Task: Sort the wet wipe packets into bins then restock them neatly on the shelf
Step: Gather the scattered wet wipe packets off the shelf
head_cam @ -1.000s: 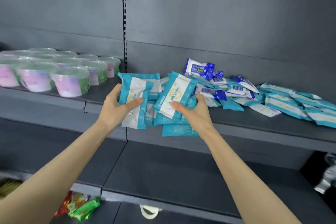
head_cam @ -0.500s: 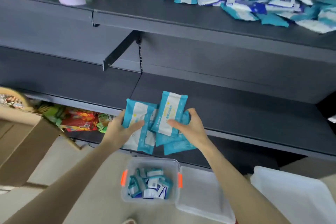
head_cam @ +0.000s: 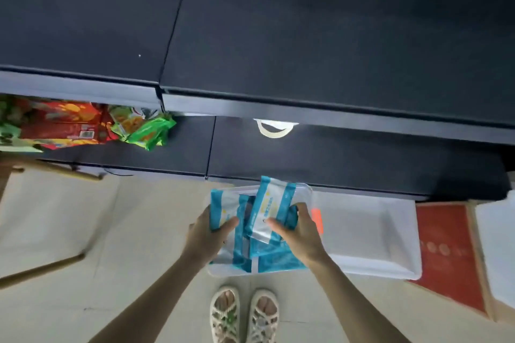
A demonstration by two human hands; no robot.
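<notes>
Both hands hold a bundle of teal-and-white wet wipe packets [head_cam: 262,248] just above a clear plastic bin [head_cam: 306,189] with orange latches that stands on the floor. My left hand [head_cam: 207,234] grips the packets on the left side, thumb on top. My right hand [head_cam: 299,231] pinches the packets on the right, one packet sticking up towards the shelf. The bundle hides most of the bin's inside.
A clear lid [head_cam: 367,239] lies right of the bin. Dark shelves [head_cam: 306,36] rise ahead; the bottom one holds red and green snack bags [head_cam: 83,125]. A red box [head_cam: 451,253] and cardboard sit at right, a cardboard box flap [head_cam: 41,267] at left. My sandalled feet [head_cam: 243,315] stand below.
The view has swung down from the upper shelf to the floor. Both hands carried the packet bundle down from the shelf to just over the bin.
</notes>
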